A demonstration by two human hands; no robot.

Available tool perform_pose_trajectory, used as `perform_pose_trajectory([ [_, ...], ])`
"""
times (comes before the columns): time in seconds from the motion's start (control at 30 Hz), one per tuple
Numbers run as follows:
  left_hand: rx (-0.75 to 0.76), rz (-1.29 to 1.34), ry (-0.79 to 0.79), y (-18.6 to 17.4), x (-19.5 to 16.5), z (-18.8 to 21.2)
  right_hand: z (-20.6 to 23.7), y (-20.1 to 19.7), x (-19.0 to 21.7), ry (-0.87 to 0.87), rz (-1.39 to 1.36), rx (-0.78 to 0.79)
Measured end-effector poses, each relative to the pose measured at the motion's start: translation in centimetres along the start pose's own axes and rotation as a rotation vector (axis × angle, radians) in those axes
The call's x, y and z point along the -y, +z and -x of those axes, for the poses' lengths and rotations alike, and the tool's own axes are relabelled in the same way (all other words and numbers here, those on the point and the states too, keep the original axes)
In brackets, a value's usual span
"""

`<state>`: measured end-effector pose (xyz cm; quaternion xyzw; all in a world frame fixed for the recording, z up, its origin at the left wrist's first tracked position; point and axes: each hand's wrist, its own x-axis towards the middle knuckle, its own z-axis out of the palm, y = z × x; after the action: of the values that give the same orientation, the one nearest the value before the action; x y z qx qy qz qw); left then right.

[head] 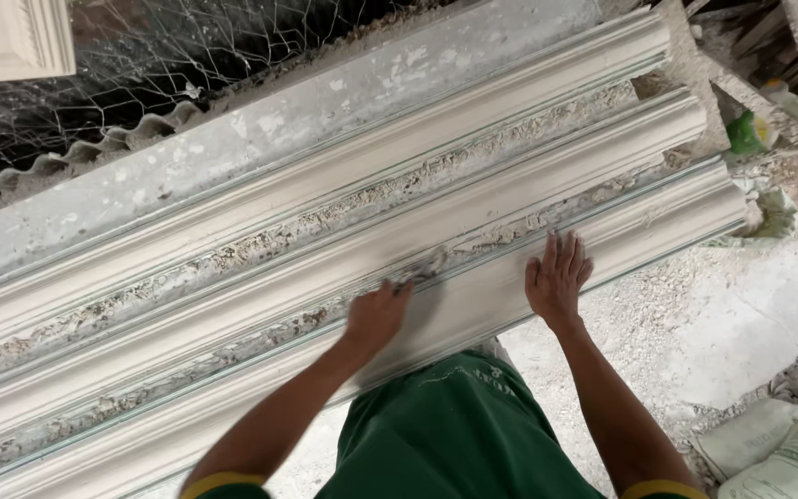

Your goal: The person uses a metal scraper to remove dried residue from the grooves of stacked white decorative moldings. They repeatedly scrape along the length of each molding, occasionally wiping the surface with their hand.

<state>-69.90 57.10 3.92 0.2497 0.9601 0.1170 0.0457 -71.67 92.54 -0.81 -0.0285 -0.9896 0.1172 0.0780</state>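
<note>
green shirt, hands, ridged plaster moulding

Whitish sacks btm right, green bag top right

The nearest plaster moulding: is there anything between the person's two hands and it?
Nothing visible. The right hand lies flat on the nearest plaster moulding, and the left hand rests on it while pressing a small tool into the crumbly seam.

Plaster workshop: cast cornice mouldings, dusty sacks.
</note>
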Motion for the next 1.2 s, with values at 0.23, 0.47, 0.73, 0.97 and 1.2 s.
perform_pose_trajectory([
  [0.23,0.175,0.051,-0.114,-0.2,-5.3,-5.7,-0.1,-0.1,-0.3,0.018,-0.048,0.037],
  [0.47,0.285,-0.118,-0.004,-2.4,-5.6,-6.0,-0.4,1.2,-1.8,-0.001,-0.021,0.048],
  [0.73,0.230,-0.230,-0.054,-0.9,-4.4,-6.7,-15.1,-2.9,-20.1,0.246,-0.164,0.050],
  [0.97,0.138,-0.151,-0.249,-2.4,-7.3,-5.6,-30.3,-7.3,-31.2,0.475,-0.422,0.410],
  [1.2,-0.154,-0.022,-0.412,-3.0,-11.1,-3.6,-34.0,-6.1,-31.3,0.510,-0.787,0.565],
])
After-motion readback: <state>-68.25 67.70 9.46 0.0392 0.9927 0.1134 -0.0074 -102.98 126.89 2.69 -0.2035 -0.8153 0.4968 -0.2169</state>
